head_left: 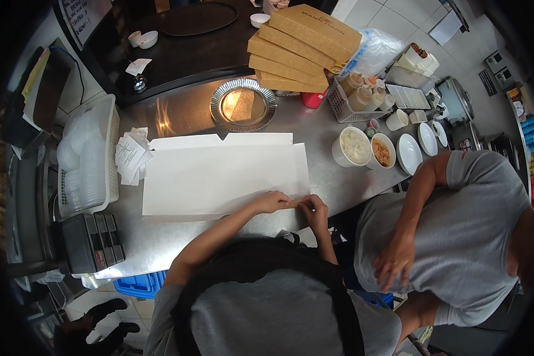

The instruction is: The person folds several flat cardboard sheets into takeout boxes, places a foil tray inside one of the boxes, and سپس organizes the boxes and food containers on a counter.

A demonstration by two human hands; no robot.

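A flattened cardboard box point(219, 172), white on its upper face, lies across the steel counter in front of me. Both hands are at its near right corner. My left hand point(272, 202) pinches the near edge, where a small strip of brown outer face shows folded up. My right hand point(315, 210) grips the corner just to the right, its fingers closed on the cardboard. The far edge of the box has a notch and a narrow flap. Fingertips of both hands nearly meet.
Paper slips point(134, 155) touch the box's left side, beside a white basket point(111, 160) of plastic containers. Beyond lie a foil tray point(243, 129) and stacked brown boxes point(296, 50). Food tubs point(355, 147) stand at right. A co-worker point(433, 219) in grey stands close on my right.
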